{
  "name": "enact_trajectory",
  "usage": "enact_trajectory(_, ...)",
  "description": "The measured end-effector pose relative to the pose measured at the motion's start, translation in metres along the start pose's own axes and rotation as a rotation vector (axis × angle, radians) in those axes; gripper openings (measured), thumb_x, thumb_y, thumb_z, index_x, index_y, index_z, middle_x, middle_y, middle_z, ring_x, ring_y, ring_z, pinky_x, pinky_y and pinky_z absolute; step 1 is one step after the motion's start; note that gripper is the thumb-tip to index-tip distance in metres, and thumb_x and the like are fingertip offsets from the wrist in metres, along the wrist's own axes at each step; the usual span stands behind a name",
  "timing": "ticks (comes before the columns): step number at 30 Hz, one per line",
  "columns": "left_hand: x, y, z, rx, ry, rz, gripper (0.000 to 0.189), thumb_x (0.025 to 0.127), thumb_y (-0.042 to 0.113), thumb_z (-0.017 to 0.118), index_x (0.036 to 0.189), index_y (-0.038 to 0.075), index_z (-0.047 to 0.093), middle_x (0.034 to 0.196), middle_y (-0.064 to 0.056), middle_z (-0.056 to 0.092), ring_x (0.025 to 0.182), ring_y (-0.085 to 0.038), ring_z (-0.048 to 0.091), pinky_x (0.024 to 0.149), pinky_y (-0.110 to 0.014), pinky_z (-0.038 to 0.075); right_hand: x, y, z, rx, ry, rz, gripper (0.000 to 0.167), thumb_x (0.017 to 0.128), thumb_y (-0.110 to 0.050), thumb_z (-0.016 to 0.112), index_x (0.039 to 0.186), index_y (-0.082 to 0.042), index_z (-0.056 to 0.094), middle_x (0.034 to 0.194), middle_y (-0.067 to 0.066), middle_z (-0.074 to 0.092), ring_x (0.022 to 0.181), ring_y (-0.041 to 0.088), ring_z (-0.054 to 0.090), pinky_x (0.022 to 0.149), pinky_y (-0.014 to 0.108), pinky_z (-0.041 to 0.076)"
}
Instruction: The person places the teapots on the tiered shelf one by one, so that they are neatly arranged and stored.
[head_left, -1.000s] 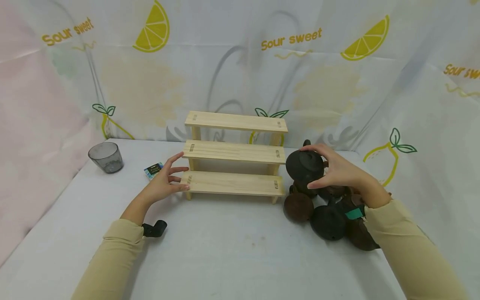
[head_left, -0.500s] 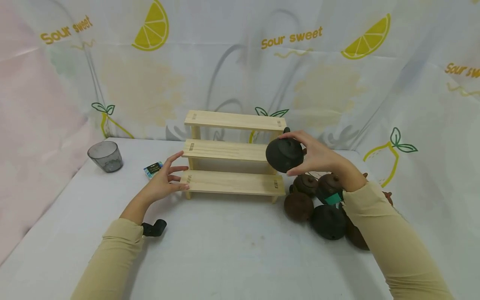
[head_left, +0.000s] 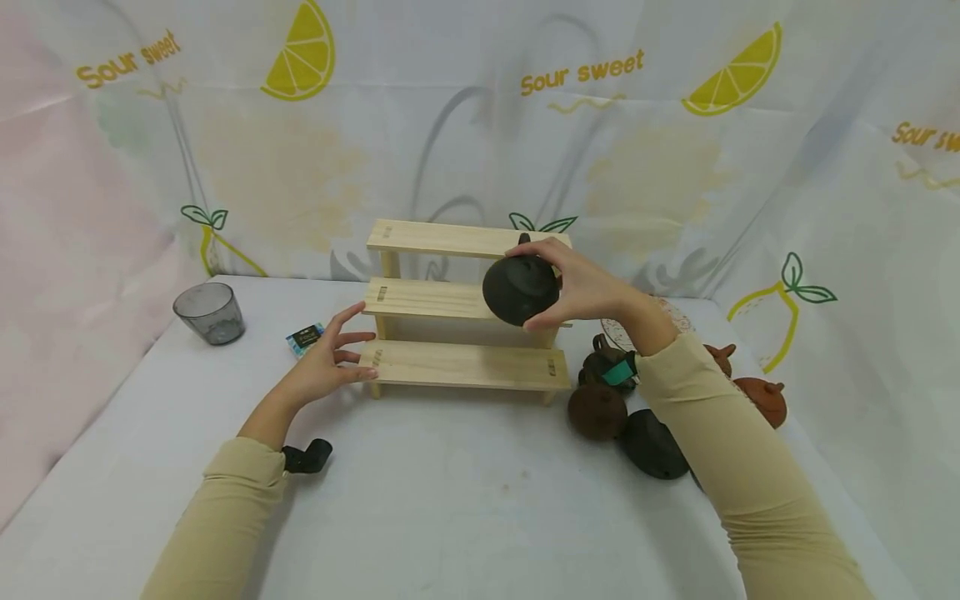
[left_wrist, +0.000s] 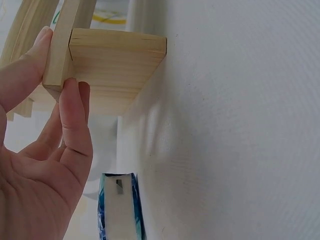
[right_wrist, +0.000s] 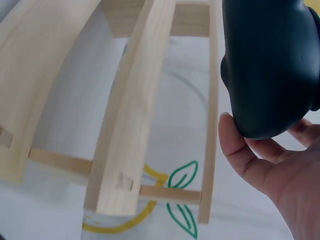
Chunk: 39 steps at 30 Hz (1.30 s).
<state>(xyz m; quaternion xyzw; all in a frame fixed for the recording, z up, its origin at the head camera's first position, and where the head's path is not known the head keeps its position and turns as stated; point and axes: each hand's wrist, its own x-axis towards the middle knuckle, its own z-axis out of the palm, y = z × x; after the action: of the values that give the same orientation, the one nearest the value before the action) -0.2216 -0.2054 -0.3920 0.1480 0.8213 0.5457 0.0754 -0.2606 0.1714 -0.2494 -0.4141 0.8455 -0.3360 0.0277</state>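
Black pot [head_left: 520, 290] is farther left now, raised before the rack [head_left: 427, 298]. My right fingers [head_left: 543, 248] curve wide round it, presumably for its breadth; my left fingers [left_wrist: 75, 110] pinch the bottom shelf [head_left: 465, 365] end, likely steadying it.

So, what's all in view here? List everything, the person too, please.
White cloth-covered table: one, white, underneath everything
Three-tier wooden stand: one, pale tan, back middle
Round black teapot: one, black, lifted before the stand
Translucent tumbler: one, grey, far left
Small packet: one, blue-and-black, left of the stand
Rounded dark pots: at least three, brown or black, right
Rounded orange-brown pots: two, far right
Lemon-print backdrop: mostly white, behind
Wrist devices: two, black, one per wrist
Sleeves: two, beige, forearms
Left fingers: one set, bare, gripping the stand's left end
Right fingers: one set, bare, holding the teapot
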Motion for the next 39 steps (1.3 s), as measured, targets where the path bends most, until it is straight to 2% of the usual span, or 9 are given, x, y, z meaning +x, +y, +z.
enact_trajectory(16, -0.002, -0.002, -0.001, -0.025, -0.001, 0.034, 0.100, 0.078, 0.000, 0.073, 0.149, 0.029, 0.008, 0.137, -0.029, 0.038, 0.098, -0.038, 0.057, 0.073, -0.030, 0.049, 0.056, -0.012, 0.010, 0.047, -0.018, 0.049, 0.088, 0.064, -0.027, 0.085, 0.139, -0.015, 0.040, 0.129, 0.005, 0.040, 0.118, 0.021, 0.035, 0.095, 0.042, 0.033)
enact_trajectory(24, -0.001, -0.001, 0.000, -0.017, -0.001, 0.040, 0.100, 0.078, 0.000, 0.073, 0.149, 0.030, 0.009, 0.136, -0.029, 0.039, 0.098, -0.038, 0.057, 0.072, -0.029, 0.050, 0.084, -0.015, 0.024, 0.039, 0.019, 0.027, 0.086, 0.065, -0.028, 0.084, 0.139, -0.014, 0.042, 0.132, 0.003, 0.040, 0.121, 0.019, 0.034, 0.098, 0.039, 0.030)
enact_trajectory(30, -0.002, -0.001, 0.000, -0.012, 0.002, 0.049, 0.100, 0.078, -0.001, 0.073, 0.150, 0.027, 0.009, 0.135, -0.030, 0.039, 0.097, -0.038, 0.057, 0.073, -0.029, 0.049, 0.105, -0.015, 0.029, 0.047, 0.016, 0.016, 0.085, 0.067, -0.024, 0.083, 0.140, -0.015, 0.041, 0.132, 0.005, 0.041, 0.120, 0.018, 0.037, 0.098, 0.035, 0.031)
enact_trajectory(36, -0.002, -0.001, -0.002, -0.003, 0.006, 0.057, 0.100, 0.078, -0.001, 0.073, 0.150, 0.027, 0.010, 0.135, -0.030, 0.040, 0.097, -0.038, 0.056, 0.074, -0.029, 0.049, 0.126, -0.012, 0.032, 0.078, 0.014, 0.069, 0.084, 0.069, -0.026, 0.082, 0.141, -0.019, 0.039, 0.130, 0.006, 0.042, 0.117, 0.018, 0.036, 0.094, 0.033, 0.034)
enact_trajectory(39, -0.002, 0.000, -0.001, 0.004, 0.003, 0.053, 0.099, 0.078, 0.000, 0.073, 0.149, 0.027, 0.010, 0.135, -0.029, 0.040, 0.097, -0.037, 0.056, 0.074, -0.030, 0.049, 0.133, -0.010, 0.034, 0.059, 0.032, 0.101, 0.085, 0.070, -0.029, 0.082, 0.142, -0.019, 0.038, 0.129, 0.007, 0.042, 0.115, 0.018, 0.038, 0.092, 0.033, 0.035)
